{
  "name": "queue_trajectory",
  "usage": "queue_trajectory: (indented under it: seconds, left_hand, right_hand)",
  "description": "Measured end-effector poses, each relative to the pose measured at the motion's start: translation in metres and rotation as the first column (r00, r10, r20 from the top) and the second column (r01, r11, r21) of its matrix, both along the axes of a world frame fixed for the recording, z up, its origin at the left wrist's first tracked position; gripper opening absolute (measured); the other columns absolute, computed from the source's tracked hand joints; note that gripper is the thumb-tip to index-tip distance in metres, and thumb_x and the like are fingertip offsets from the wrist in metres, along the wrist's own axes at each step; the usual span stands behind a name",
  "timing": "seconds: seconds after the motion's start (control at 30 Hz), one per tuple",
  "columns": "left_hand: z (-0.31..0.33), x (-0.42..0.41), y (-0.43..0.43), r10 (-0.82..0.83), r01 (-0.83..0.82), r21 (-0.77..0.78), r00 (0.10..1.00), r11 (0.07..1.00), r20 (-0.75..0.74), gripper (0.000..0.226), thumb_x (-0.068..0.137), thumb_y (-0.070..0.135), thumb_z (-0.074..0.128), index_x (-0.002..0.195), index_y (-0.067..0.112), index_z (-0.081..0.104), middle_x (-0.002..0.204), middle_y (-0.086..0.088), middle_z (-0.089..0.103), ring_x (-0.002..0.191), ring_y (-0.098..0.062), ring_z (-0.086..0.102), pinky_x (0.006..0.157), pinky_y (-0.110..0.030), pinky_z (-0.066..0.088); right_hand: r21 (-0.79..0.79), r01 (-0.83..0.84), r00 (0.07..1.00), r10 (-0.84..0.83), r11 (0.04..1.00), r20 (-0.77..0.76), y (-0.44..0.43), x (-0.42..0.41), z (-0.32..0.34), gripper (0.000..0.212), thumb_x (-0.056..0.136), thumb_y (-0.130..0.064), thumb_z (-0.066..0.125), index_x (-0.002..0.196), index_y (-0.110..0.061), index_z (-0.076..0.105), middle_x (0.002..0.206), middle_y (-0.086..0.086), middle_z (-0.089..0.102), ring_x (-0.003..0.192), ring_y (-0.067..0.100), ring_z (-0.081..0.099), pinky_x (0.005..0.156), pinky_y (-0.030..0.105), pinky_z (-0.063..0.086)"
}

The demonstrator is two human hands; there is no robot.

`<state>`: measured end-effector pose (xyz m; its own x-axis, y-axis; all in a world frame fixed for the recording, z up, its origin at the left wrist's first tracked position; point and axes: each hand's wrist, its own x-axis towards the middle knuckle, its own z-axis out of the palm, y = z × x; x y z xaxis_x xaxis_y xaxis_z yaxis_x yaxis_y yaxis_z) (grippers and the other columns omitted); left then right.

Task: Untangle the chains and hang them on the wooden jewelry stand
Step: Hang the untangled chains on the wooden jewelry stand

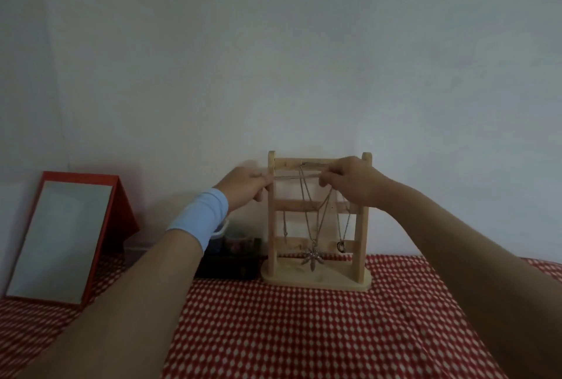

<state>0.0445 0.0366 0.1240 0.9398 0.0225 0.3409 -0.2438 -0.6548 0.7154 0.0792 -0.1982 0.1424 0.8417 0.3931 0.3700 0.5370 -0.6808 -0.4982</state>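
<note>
Chain (296,177) first: where is it?
— Stretched level across the middle of the frame, just under the top rail of the wooden jewelry stand (361,244) and in front of it.
— And the grip on each end?
— The left hand (248,185) pinches one end beside the stand's left post. The right hand (349,184) pinches the other end close to the right post. Both have curled fingers, and the left fingertips are blurred.
— What's on the stand?
— A long pendant chain (307,214) drops from the top rail, and its star-shaped pendant (313,257) sits low, near the base. A ring chain (341,246) hangs on the right side and a thin chain (285,226) on the left. I can't tell which rail carries those two.
— Where does the stand sit?
— Upright on the red-and-white checked cloth (304,333) over the surface, against a pale wall.
— Around it?
— A dark box (231,267) sits just left of the base. A red-framed mirror (60,241) leans at the lower left of the frame. There is a light blue wristband (200,217) on the left wrist.
</note>
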Motion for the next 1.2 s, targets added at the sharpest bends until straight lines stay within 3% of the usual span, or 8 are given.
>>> queue_trajectory:
  seconds: [0.3,0.43,0.53,0.6,0.73,0.83,1.0,1.2]
  left_hand:
    - [0.021,0.034,-0.012,0.253,-0.248,-0.053,0.925,0.967,0.283,0.039,0.093,0.043,0.057,0.074,0.014,0.073,0.064,-0.001,0.063,0.062,-0.017,0.058,0.060,-0.024,0.044]
    - [0.019,0.041,-0.020,0.366,-0.379,0.012,0.902,0.925,0.231,0.047,0.087,0.044,0.059,0.049,0.016,0.055,0.050,0.001,0.052,0.051,-0.020,0.052,0.056,-0.025,0.042]
    - [0.007,0.042,-0.020,0.362,-0.368,0.029,0.924,0.930,0.123,0.053,0.088,0.051,0.057,0.059,0.009,0.068,0.061,-0.003,0.066,0.057,-0.024,0.062,0.063,-0.030,0.052]
    - [-0.002,0.039,-0.019,0.319,-0.318,-0.020,0.943,0.948,0.096,0.052,0.091,0.056,0.053,0.064,0.015,0.072,0.070,-0.001,0.072,0.060,-0.021,0.065,0.069,-0.031,0.054]
    - [-0.023,0.033,-0.018,0.218,-0.208,-0.148,0.974,0.967,0.056,0.037,0.094,0.044,0.055,0.072,0.019,0.071,0.074,0.000,0.072,0.055,-0.014,0.060,0.072,-0.031,0.055]
    - [-0.040,0.029,-0.021,0.136,-0.136,-0.151,0.991,0.979,-0.005,0.032,0.095,0.031,0.054,0.079,0.010,0.071,0.076,-0.006,0.073,0.056,-0.018,0.061,0.070,-0.035,0.058]
    - [-0.053,0.021,-0.026,0.089,-0.094,-0.126,0.995,0.988,-0.045,0.033,0.099,0.031,0.050,0.085,0.009,0.071,0.080,0.000,0.073,0.059,-0.021,0.066,0.067,-0.039,0.061]
    - [-0.058,0.011,-0.019,0.089,-0.097,-0.069,0.990,0.993,-0.113,0.039,0.096,0.042,0.051,0.093,0.009,0.071,0.087,-0.005,0.074,0.072,-0.024,0.069,0.068,-0.032,0.059]
  right_hand:
    - [0.266,0.268,0.923,-0.326,0.926,0.204,0.008,0.018,0.011,0.039,0.103,-0.033,0.055,0.076,-0.007,0.067,0.060,0.003,0.060,0.049,0.016,0.053,0.051,0.024,0.042]
    - [0.197,0.376,0.874,-0.418,0.905,0.249,0.014,0.018,0.005,0.043,0.100,-0.030,0.056,0.069,-0.002,0.065,0.055,0.006,0.057,0.048,0.021,0.054,0.052,0.028,0.050]
    - [0.158,0.390,0.874,-0.418,0.907,0.245,0.018,0.015,-0.011,0.042,0.098,-0.025,0.054,0.060,-0.008,0.052,0.053,0.005,0.051,0.072,0.025,0.061,0.052,0.028,0.047]
    - [0.129,0.378,0.890,-0.398,0.917,0.222,0.019,0.013,-0.022,0.045,0.101,-0.025,0.051,0.059,-0.010,0.049,0.051,0.006,0.049,0.093,0.028,0.059,0.054,0.027,0.045]
    - [0.139,0.343,0.928,-0.358,0.929,0.107,0.023,0.011,-0.041,0.046,0.102,-0.031,0.055,0.064,-0.005,0.062,0.053,0.006,0.057,0.048,0.018,0.052,0.051,0.027,0.045]
    - [0.195,0.278,0.960,-0.278,0.941,-0.030,0.027,0.010,-0.053,0.037,0.101,-0.029,0.057,0.082,-0.002,0.075,0.074,0.013,0.074,0.053,0.022,0.063,0.057,0.031,0.058]
    - [0.312,0.227,0.965,-0.170,0.923,-0.200,0.032,0.002,-0.060,0.028,0.103,-0.026,0.056,0.093,-0.007,0.072,0.078,0.005,0.077,0.043,0.014,0.064,0.046,0.027,0.057]
    - [0.223,0.272,0.949,-0.222,0.936,-0.224,0.023,-0.007,-0.052,0.048,0.100,-0.049,0.055,0.090,-0.006,0.073,0.075,0.004,0.077,0.055,0.022,0.072,0.053,0.032,0.062]
